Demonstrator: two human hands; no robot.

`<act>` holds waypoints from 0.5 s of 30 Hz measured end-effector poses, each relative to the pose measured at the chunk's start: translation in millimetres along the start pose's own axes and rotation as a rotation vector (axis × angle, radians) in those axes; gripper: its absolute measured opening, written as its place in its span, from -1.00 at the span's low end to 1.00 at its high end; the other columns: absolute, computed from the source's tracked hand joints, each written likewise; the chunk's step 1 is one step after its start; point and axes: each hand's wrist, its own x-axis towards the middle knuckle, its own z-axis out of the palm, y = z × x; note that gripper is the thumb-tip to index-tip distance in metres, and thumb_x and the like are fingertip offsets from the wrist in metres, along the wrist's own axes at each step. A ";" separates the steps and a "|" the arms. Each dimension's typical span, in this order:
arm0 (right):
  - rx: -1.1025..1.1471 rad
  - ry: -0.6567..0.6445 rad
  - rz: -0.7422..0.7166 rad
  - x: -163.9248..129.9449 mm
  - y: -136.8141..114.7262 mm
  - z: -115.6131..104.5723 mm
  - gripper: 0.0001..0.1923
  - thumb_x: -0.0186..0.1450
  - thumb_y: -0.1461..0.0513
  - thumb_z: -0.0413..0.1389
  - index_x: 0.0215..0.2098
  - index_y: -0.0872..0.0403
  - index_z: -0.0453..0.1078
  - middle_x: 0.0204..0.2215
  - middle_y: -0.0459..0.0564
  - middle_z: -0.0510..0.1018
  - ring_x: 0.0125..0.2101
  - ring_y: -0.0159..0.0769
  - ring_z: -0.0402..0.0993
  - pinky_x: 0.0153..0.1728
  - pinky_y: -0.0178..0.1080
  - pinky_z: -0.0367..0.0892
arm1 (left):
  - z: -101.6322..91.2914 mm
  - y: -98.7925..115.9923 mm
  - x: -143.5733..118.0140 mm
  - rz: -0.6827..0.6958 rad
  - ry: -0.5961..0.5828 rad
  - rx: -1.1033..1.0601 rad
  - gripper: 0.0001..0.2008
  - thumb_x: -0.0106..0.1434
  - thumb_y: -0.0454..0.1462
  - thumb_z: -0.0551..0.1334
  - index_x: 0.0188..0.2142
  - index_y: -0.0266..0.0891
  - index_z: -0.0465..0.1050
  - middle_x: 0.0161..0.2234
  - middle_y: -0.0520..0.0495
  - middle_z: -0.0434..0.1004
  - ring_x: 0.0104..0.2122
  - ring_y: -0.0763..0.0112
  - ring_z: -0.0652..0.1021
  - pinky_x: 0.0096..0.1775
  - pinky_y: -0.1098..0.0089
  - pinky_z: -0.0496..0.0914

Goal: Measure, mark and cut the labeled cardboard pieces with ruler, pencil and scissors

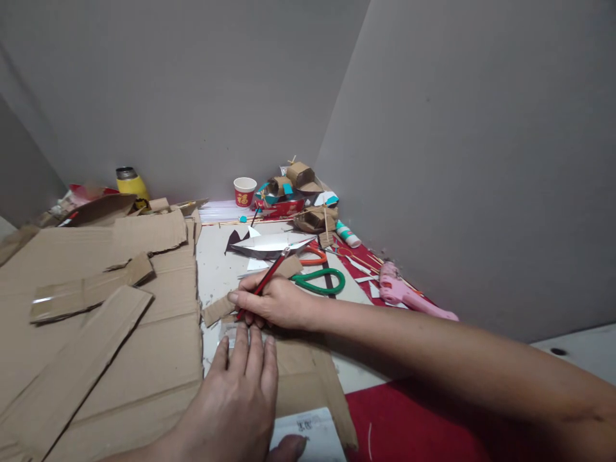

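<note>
From my remote station I noted the right hand (pixel 274 301) near the middle of the table (pixel 216 269), its fingers pinched around a red pencil (pixel 264 283) held at a slant, tip down on a small cardboard piece (pixel 219 309). The left hand (pixel 235 398) lay flat at the near edge, fingers straight and pressed close together, fingertips resting on the cardboard strip (pixel 298 378) just below the pencil tip. The large cardboard sheets (pixel 96 321) covered the left side of the table. Just beyond the right hand lay green-handled scissors (pixel 320 281) and orange-handled scissors (pixel 312 256), beside a folded paper boat shape (pixel 269 245). A pink glue gun (pixel 409 294) lay along the right edge. At the far corner stood a red paper cup (pixel 245 191) and a pile of cardboard models (pixel 298 192); a yellow bottle (pixel 131 183) stood at the far left edge.
</note>
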 end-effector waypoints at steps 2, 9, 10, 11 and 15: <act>0.005 -0.008 0.010 1.4 0.9 0.4 -0.70 0.39 0.27 0.08 -0.52 0.12 0.33 -0.65 -0.20 0.39 -0.64 -0.49 0.32 -0.58 -0.41 0.25 | 2.0 -1.4 0.7 0.009 0.019 0.012 -0.10 0.30 0.21 -0.12 0.29 -0.55 0.18 0.25 -0.72 0.12 0.23 -0.46 0.18 0.10 -0.24 0.28; 0.038 -0.053 0.081 7.1 2.8 0.2 -0.69 0.40 0.24 0.06 -0.52 0.11 0.31 -0.66 -0.20 0.37 -0.66 -0.48 0.29 -0.62 -0.41 0.26 | 10.4 -3.1 0.1 0.035 0.094 0.071 -0.11 0.29 0.20 -0.07 0.28 -0.56 0.20 0.21 -0.73 0.19 0.19 -0.46 0.29 0.05 -0.22 0.35; 0.037 -0.063 0.081 8.1 2.7 -0.5 -0.69 0.40 0.24 0.06 -0.52 0.11 0.31 -0.66 -0.20 0.37 -0.66 -0.48 0.28 -0.63 -0.42 0.25 | 10.6 -2.7 0.0 0.028 0.101 0.074 -0.11 0.29 0.20 -0.05 0.27 -0.56 0.21 0.21 -0.73 0.19 0.18 -0.46 0.30 0.06 -0.21 0.35; 0.032 -0.074 0.078 9.1 2.2 -1.5 -0.68 0.40 0.25 0.06 -0.53 0.11 0.31 -0.67 -0.20 0.37 -0.67 -0.49 0.27 -0.64 -0.42 0.24 | 10.6 -2.3 0.0 0.022 0.104 0.075 -0.11 0.28 0.19 -0.03 0.27 -0.55 0.21 0.21 -0.72 0.19 0.18 -0.45 0.30 0.06 -0.20 0.35; -0.007 -0.116 0.068 10.7 -4.1 -7.3 -0.67 0.39 0.30 0.04 -0.56 0.12 0.29 -0.71 -0.22 0.33 -0.71 -0.53 0.24 -0.65 -0.45 0.19 | 9.5 -2.1 1.0 0.027 0.083 0.049 -0.12 0.28 0.19 -0.02 0.27 -0.53 0.22 0.21 -0.70 0.20 0.19 -0.43 0.30 0.05 -0.20 0.36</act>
